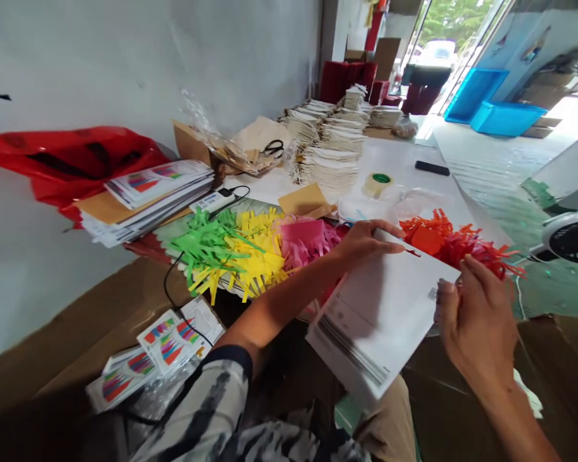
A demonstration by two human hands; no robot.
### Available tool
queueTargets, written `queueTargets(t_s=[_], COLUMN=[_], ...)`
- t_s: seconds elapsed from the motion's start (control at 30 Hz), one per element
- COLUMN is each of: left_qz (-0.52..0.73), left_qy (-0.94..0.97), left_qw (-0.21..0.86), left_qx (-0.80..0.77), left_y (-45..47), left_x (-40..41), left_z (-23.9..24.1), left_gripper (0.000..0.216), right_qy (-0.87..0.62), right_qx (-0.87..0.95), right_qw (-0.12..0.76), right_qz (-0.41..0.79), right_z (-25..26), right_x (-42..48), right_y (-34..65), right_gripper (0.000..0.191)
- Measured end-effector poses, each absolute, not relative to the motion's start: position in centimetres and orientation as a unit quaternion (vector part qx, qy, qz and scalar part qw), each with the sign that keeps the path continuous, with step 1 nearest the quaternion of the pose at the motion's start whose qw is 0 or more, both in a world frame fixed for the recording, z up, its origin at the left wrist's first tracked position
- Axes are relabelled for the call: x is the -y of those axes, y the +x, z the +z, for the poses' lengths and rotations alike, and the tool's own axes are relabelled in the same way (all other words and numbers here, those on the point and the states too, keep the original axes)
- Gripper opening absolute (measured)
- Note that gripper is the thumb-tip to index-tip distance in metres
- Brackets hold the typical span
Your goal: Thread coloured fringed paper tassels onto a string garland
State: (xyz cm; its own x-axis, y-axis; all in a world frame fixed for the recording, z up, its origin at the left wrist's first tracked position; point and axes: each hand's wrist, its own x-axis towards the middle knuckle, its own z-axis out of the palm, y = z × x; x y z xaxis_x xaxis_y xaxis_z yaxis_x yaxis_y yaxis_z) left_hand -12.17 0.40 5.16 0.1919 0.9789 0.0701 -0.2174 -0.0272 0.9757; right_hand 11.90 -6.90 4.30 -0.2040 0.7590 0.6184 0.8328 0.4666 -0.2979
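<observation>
A thick white stack of printed cards or sheets [380,308] is held tilted above my lap, with grey stripes near its lower edge. My left hand [368,244] grips its far edge, thumb on top. At the right corner, my right hand [476,314] is closed on the stack, with fingertips and thumb at its edge. Orange-red fringed paper [433,237] lies just behind the stack. Pink fringed paper [306,240], yellow fringed paper [257,250] and green fringed paper [212,237] lie left of my left hand along the table's near edge.
Piles of paper bundles [330,154] stand at the back. Tape [379,183], a phone [432,168] and scissors [273,149] lie on the table. At left are a red bag [77,154], stacked envelopes [149,199] and colourful cards [166,346] lower down. A fan [571,237] stands right.
</observation>
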Motion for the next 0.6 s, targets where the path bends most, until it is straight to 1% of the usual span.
queueTargets(t_s=[0.1, 0.13, 0.17, 0.23, 0.27, 0.33, 0.4, 0.43, 0.5, 0.6], left_qz=[0.507, 0.512, 0.512, 0.491, 0.472, 0.432, 0.402, 0.391, 0.352, 0.341], left_qy=[0.503, 0.502, 0.506, 0.551, 0.593, 0.687, 0.737, 0.733, 0.653, 0.570], left_qw=[0.578, 0.569, 0.553, 0.493, 0.440, 0.298, 0.165, 0.123, 0.079, 0.066], left_qx=[-0.395, -0.403, -0.418, -0.461, -0.482, -0.502, -0.517, -0.542, -0.666, -0.744], left_y=[-12.6, -12.7, -12.7, -12.6, -12.7, -13.1, -14.7, -16.1, -19.6, -25.9], left_x=[-4.3, -5.2, -5.7, -6.2, -6.1, -6.0, -6.3, -6.7, -7.8, -9.6], left_z=[3.4, 2.6, 1.9, 0.8, 0.5, 0.7, 1.7, 2.4, 3.9, 5.2], left_gripper=[0.055, 0.055, 0.054, 0.048, 0.042, 0.027, 0.016, 0.018, 0.020, 0.019], right_qy=[-0.538, -0.541, -0.533, -0.488, -0.461, -0.424, -0.415, -0.414, -0.415, -0.414], right_qx=[0.775, 0.773, 0.779, 0.814, 0.837, 0.872, 0.882, 0.883, 0.880, 0.875], right_qw=[0.325, 0.323, 0.322, 0.307, 0.288, 0.243, 0.222, 0.220, 0.228, 0.252], right_qz=[-0.068, -0.075, -0.077, -0.068, -0.058, -0.040, -0.034, -0.031, -0.027, -0.022], right_z=[2.9, 2.4, 1.8, 0.3, -0.7, -2.8, -4.9, -5.7, -6.7, -6.8], right_x=[6.5, 6.5, 6.4, 6.1, 5.9, 5.5, 5.1, 5.0, 4.9, 5.0], right_y=[10.8, 10.4, 10.1, 9.5, 9.3, 9.1, 9.1, 9.2, 9.5, 9.8], right_gripper=[0.083, 0.087, 0.087, 0.075, 0.067, 0.055, 0.052, 0.053, 0.053, 0.051])
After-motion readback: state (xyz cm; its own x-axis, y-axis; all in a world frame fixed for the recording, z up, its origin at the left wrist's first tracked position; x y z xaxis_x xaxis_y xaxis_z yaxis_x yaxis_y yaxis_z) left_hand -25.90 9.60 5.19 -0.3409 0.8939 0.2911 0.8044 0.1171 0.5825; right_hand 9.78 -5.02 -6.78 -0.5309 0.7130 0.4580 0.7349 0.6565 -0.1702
